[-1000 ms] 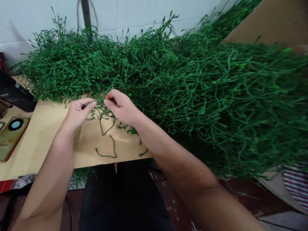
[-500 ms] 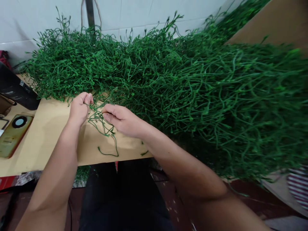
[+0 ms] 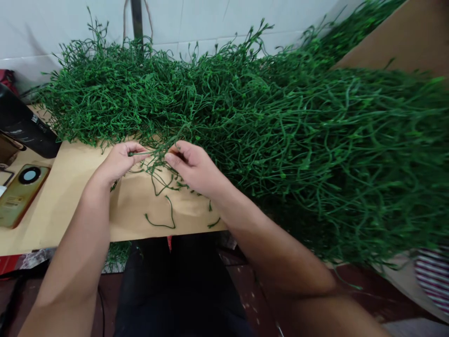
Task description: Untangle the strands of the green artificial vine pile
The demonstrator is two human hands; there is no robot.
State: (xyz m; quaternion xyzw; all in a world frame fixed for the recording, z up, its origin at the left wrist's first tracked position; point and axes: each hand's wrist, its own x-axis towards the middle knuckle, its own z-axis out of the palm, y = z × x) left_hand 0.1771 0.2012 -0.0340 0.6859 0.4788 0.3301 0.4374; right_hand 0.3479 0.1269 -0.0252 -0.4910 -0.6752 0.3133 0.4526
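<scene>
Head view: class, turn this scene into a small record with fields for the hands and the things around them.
left hand: pinches a green strand; hand
right hand: fingertips at tangled strands; grip unclear; hand
surface: tan tabletop
pile: green strands, heaped along the wall and far to the right
loose: bent strand near the tabletop's front edge
left side: phone, camera side up; black bottle beyond it
upper right: brown panel, material unclear

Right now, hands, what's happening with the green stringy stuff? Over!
Left hand pinching a green strand. Right hand close by, grip unclear. Loose strand lying nearer the body; big green pile just beyond.
</scene>
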